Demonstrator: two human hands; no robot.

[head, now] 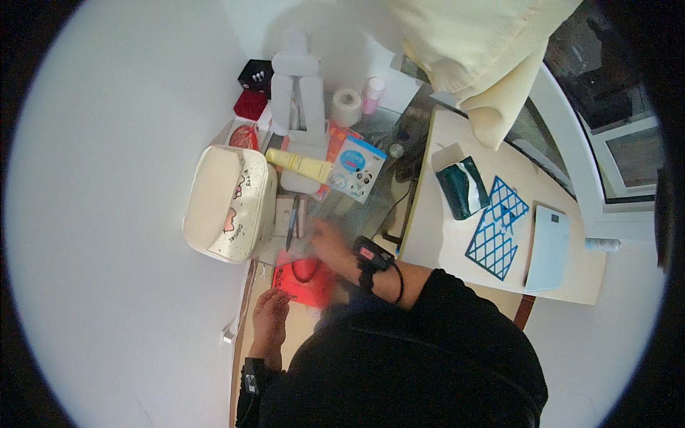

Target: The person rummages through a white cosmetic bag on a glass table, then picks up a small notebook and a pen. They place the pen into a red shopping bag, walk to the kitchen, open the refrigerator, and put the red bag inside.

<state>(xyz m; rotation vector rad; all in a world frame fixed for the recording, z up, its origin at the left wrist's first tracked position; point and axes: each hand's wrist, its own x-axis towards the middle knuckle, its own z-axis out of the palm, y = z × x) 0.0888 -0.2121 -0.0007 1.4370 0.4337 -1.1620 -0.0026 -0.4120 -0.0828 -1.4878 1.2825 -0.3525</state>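
Note:
My left hand (271,312) pinches the near left corner of a red paper bag (316,286) with a dark red cord handle, held before my body at the table's near edge. My right hand (330,241) is blurred and reaches over the glass tabletop (342,214), just above the bag; whether its fingers hold anything cannot be told. A dark pen (292,223) lies to the left of it, across a small pale box (283,214). Farther back are a yellow squeeze tube (299,165) and a white and blue packet with a panda picture (357,170).
A cream case (246,214) stands at the left. Behind are a white foam stand (312,101), a white roll (347,107) and a pink bottle (373,96). On the right-hand board (428,224) lie a green tissue pack (461,188) and a blue lattice (495,235).

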